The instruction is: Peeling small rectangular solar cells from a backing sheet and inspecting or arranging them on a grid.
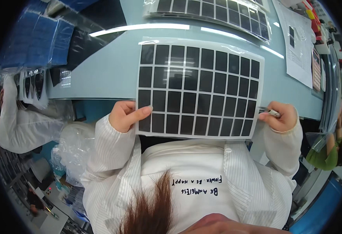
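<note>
A white-backed sheet [213, 93] with rows of black rectangular stickers lies flat in front of me, its near edge reaching past the table edge toward my body. My left hand [127, 116] grips its left edge, with the thumb pressed on top near the lower left rectangles and the other fingers hidden beneath. At the opposite edge, my right hand [282, 116] is closed round a slim pointed metal tool [274, 113], possibly tweezers. The tool's tip points left at the sheet's right margin; whether it touches the sheet I cannot tell.
Beyond the sheet, a stack of similar sheets [217, 15] lies on the pale blue table [96, 78]. Blue wrapped packs [38, 39] are at the far left. A paper [295, 50] and a pink calculator [316, 70] sit at the right. Co-workers' sleeves show on both sides.
</note>
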Demonstrator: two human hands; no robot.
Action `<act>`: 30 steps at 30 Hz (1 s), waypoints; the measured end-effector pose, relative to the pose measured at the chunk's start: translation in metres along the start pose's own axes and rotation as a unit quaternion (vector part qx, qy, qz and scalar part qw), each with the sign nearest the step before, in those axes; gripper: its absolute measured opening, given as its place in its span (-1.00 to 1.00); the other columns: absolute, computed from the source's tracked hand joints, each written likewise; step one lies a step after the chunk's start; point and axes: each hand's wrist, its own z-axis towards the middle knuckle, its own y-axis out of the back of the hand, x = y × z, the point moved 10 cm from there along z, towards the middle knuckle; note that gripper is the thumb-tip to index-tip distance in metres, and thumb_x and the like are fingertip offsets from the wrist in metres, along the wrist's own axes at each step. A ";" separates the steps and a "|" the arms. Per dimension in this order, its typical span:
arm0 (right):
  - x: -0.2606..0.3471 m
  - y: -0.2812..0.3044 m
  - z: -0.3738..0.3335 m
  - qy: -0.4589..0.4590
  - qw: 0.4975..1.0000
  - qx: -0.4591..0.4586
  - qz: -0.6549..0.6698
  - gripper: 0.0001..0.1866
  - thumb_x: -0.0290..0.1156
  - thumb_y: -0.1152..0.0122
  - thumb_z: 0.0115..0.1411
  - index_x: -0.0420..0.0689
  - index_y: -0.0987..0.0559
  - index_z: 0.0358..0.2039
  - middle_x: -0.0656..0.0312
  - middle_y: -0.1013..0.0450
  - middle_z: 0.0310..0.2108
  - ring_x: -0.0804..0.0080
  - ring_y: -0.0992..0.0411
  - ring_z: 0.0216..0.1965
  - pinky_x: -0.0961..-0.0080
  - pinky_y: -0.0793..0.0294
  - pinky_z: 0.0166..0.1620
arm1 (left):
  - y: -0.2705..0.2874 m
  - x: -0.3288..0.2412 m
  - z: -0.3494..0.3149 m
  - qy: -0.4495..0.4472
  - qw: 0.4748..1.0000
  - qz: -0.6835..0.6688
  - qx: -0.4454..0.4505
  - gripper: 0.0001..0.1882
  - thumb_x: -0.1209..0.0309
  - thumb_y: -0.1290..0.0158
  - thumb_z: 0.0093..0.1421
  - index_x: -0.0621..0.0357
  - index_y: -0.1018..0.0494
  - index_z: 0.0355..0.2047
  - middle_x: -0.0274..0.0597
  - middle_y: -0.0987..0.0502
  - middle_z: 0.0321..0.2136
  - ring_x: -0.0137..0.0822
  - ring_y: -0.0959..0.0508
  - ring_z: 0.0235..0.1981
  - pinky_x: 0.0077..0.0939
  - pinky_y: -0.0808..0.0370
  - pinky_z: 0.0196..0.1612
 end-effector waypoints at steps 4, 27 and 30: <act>0.017 0.038 -0.007 0.029 0.979 -0.143 0.139 -0.73 -0.39 -0.28 0.15 -0.24 -0.42 -0.24 0.37 -0.34 -0.57 0.66 -0.17 -0.55 0.65 -0.20 -0.43 | -0.025 -0.009 -0.006 -0.047 0.991 0.004 0.125 -0.75 0.53 -0.21 0.12 0.35 -0.53 -0.18 -0.22 -0.60 -0.30 -0.50 -0.55 -0.29 -0.58 -0.48 -0.16; 0.210 -0.139 0.058 0.413 0.902 -0.007 -0.125 -0.76 -0.66 -0.23 0.05 -0.26 -0.43 -0.26 0.13 -0.36 -0.56 0.25 -0.43 -0.63 0.41 -0.36 -0.62 | -0.034 -0.003 -0.009 -0.038 0.997 -0.008 0.060 -0.84 0.45 -0.18 0.14 0.34 -0.56 -0.34 -0.29 -0.58 -0.44 -0.57 -0.49 -0.41 -0.67 -0.43 -0.32; 0.213 -0.137 0.055 0.432 0.893 -0.033 -0.117 -0.75 -0.66 -0.24 0.03 -0.26 -0.43 -0.25 0.13 -0.36 -0.55 0.27 -0.43 -0.64 0.42 -0.35 -0.62 | -0.035 -0.002 -0.009 -0.043 0.997 -0.014 0.058 -0.85 0.46 -0.18 0.14 0.34 -0.56 -0.36 -0.29 -0.58 -0.45 -0.56 -0.49 -0.41 -0.66 -0.43 -0.33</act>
